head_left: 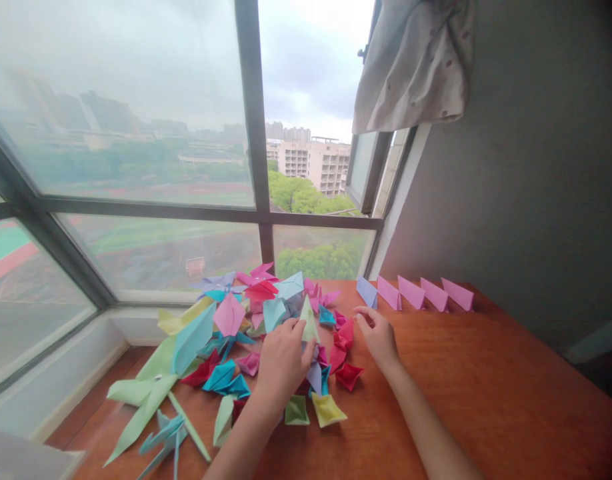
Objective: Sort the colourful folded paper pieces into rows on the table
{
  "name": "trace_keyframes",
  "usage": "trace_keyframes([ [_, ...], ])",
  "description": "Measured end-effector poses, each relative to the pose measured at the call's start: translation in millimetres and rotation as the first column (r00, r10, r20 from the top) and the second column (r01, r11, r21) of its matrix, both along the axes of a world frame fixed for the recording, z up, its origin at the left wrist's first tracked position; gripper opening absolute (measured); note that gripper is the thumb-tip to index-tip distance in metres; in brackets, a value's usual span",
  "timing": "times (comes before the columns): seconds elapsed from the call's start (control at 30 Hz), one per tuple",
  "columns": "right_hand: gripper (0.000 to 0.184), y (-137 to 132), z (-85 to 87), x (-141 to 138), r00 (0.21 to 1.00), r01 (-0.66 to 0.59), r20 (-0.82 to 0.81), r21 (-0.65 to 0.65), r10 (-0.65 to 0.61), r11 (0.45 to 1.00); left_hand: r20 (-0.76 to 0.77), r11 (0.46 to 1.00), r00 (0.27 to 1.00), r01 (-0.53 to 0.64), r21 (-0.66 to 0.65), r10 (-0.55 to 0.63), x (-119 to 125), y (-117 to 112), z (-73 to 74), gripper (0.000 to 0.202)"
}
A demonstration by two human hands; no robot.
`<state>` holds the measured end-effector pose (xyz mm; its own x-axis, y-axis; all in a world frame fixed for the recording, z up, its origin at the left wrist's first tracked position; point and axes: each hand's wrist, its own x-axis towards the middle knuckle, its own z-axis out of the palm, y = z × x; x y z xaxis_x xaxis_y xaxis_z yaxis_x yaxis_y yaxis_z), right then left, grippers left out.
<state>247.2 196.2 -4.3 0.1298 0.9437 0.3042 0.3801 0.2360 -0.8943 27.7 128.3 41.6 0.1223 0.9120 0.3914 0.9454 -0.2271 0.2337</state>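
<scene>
- The reddish-brown wooden counter (486,400) fills a corner between a wide window (136,133) and a grey wall (536,167). A pale curtain (416,60) hangs bunched above.
- A pile of coloured folded papers (226,360) covers the counter's left part, and a row of folded triangles (416,292) stands near the wall.
- The left hand (283,360) has its grip pinched on a pale green folded piece (309,323) at the pile's middle.
- The right hand (379,333) lies just beside the pile, its grip loosely curled and holding nothing.
</scene>
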Motion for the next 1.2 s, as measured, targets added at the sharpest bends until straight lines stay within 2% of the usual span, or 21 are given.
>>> trace_keyframes([
  [0.23,0.028,-3.1,7.0,-2.5,0.999,-0.018,0.032,0.012,0.017,1.000,0.080,0.997,0.996,0.032,-0.076,-0.026,-2.4,1.7,0.1,0.031],
  [0.37,0.029,-1.6,4.2,0.2,1.000,-0.009,0.022,0.020,0.008,1.000,0.180,0.995,0.981,0.087,-0.051,-0.077,-3.1,5.4,-4.7,0.021],
  [0.5,0.030,-1.9,5.4,0.5,1.000,-0.004,0.009,0.018,0.003,1.000,0.235,0.992,0.965,0.123,-0.001,-0.119,-3.4,9.3,-10.2,0.025],
  [0.63,0.033,-10.9,19.1,-6.6,0.998,-0.057,0.020,0.054,0.056,0.997,0.380,0.980,0.904,0.165,0.112,-0.196,-1.2,7.3,-9.1,0.035],
  [0.77,0.038,-26.5,35.3,-19.1,0.979,-0.199,0.079,0.168,0.188,0.965,0.485,0.961,0.830,0.237,0.140,-0.275,5.3,-2.0,0.4,0.045],
  [0.83,0.044,-32.8,39.0,-24.9,0.971,-0.230,0.114,0.198,0.211,0.953,0.520,0.940,0.785,0.308,0.145,-0.337,10.3,-8.3,5.4,0.048],
  [0.93,0.040,-36.2,38.2,-29.4,0.970,-0.237,0.100,0.157,0.223,0.959,0.532,0.895,0.729,0.420,0.147,-0.430,17.9,-16.8,9.8,0.050],
  [1.0,0.034,-34.3,35.5,-28.6,0.976,-0.216,0.041,0.107,0.213,0.970,0.519,0.877,0.720,0.462,0.136,-0.460,21.8,-20.0,11.1,0.051],
  [1.1,0.036,-28.7,33.1,-22.5,0.979,-0.200,-0.040,0.055,0.202,0.978,0.504,0.886,0.740,0.445,0.130,-0.446,23.3,-19.9,13.4,0.048],
  [1.2,0.038,-25.2,35.7,-14.7,0.966,-0.242,-0.091,0.012,0.242,0.970,0.502,0.925,0.777,0.331,0.189,-0.381,18.8,-15.6,17.6,0.040],
])
